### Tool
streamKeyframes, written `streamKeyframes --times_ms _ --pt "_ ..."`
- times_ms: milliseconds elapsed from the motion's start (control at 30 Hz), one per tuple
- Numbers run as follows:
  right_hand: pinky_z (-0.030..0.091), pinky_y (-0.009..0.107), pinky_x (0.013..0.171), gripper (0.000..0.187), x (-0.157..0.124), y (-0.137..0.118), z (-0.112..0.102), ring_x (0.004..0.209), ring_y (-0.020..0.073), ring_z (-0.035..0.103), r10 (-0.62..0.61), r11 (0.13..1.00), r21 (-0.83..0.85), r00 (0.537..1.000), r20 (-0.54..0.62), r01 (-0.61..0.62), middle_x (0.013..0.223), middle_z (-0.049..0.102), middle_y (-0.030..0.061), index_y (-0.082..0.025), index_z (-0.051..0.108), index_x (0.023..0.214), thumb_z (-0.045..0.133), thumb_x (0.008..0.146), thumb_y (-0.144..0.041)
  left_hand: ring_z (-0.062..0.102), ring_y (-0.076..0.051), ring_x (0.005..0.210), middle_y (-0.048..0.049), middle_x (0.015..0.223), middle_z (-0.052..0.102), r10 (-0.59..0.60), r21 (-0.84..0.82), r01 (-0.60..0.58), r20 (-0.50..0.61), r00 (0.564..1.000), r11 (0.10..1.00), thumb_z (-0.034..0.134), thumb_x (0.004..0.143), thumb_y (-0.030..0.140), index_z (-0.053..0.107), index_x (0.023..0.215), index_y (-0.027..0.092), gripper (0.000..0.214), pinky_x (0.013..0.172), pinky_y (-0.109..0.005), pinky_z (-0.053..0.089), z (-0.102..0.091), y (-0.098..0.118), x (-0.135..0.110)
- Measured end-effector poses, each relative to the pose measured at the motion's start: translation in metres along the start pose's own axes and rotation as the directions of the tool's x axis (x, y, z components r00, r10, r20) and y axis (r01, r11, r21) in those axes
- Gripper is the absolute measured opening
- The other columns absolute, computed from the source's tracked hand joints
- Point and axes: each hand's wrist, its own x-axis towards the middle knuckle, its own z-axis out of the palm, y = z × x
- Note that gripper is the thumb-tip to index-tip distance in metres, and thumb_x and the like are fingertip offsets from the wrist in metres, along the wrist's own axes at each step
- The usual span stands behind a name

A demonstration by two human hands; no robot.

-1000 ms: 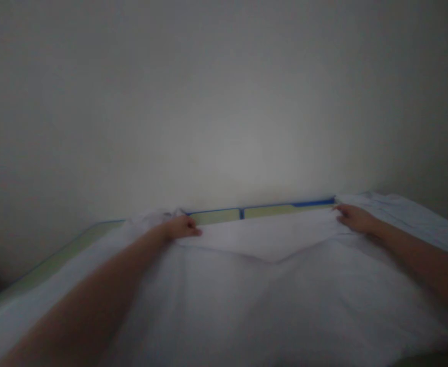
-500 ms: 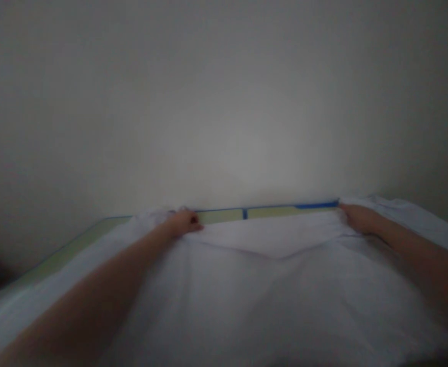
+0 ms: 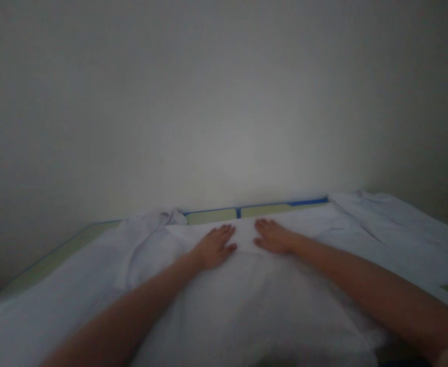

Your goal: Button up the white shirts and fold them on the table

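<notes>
the white cloth runs out of view at the bottom, your forearms covering part; blur hides its weave. wrinkled, bunched at the left, it lies over a blue-edged green surface, your left hand and right hand resting on it, fingers splayed and loose.

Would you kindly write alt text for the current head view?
Left hand and right hand lie open, palms down, on white cloth near its far edge. The cloth covers much of a green, blue-edged surface before a grey wall.
</notes>
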Motion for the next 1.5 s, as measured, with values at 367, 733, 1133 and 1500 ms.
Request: streamKeyframes --times_ms 367,733,1133,1500 --pt "0.015 0.036 0.114 0.088 -0.142 0.19 -0.014 0.136 0.0241 0.016 0.418 0.903 -0.099 0.908 -0.037 -0.419 0.147 0.02 0.0112 -0.008 0.025 0.143 0.021 0.081 -0.071 0.012 -0.022 0.138 -0.0086 0.149 0.017 -0.012 -0.012 0.012 0.005 1.0 1.0 0.024 0.083 0.067 0.024 0.143 0.015 0.079 0.112 -0.035 0.011 0.004 -0.034 -0.003" --pt "0.016 0.04 0.113 0.085 -0.129 0.203 -0.011 0.135 0.0259 0.019 0.377 0.921 -0.077 0.923 -0.081 -0.383 0.146 0.023 0.0109 -0.009 0.028 0.142 0.026 0.081 -0.069 0.01 -0.024 0.138 -0.0117 0.15 0.013 -0.07 0.03 0.068 0.069 0.995 0.997 0.026 0.078 0.074 0.02 0.144 0.013 0.09 0.111 -0.034 0.01 -0.005 -0.052 -0.005" --pt "0.016 0.041 0.113 0.082 -0.141 0.213 -0.006 0.134 0.0256 0.022 0.372 0.92 -0.087 0.921 -0.114 -0.382 0.145 0.024 0.01 -0.01 0.03 0.141 0.028 0.082 -0.067 0.013 -0.029 0.137 -0.0185 0.148 0.017 -0.336 0.147 0.324 0.064 0.94 0.935 0.02 0.072 0.08 0.022 0.142 0.004 0.104 0.11 -0.037 0.013 -0.008 -0.103 -0.052" --pt "0.018 0.039 0.113 0.082 -0.137 0.217 -0.003 0.134 0.0259 0.022 0.386 0.913 -0.093 0.916 -0.111 -0.396 0.145 0.026 0.0094 -0.012 0.033 0.14 0.028 0.08 -0.068 0.014 -0.028 0.137 -0.0168 0.148 0.018 -0.367 0.131 0.357 0.063 0.928 0.925 0.023 0.071 0.079 0.022 0.142 0.005 0.103 0.109 -0.035 0.013 -0.008 -0.125 -0.039"
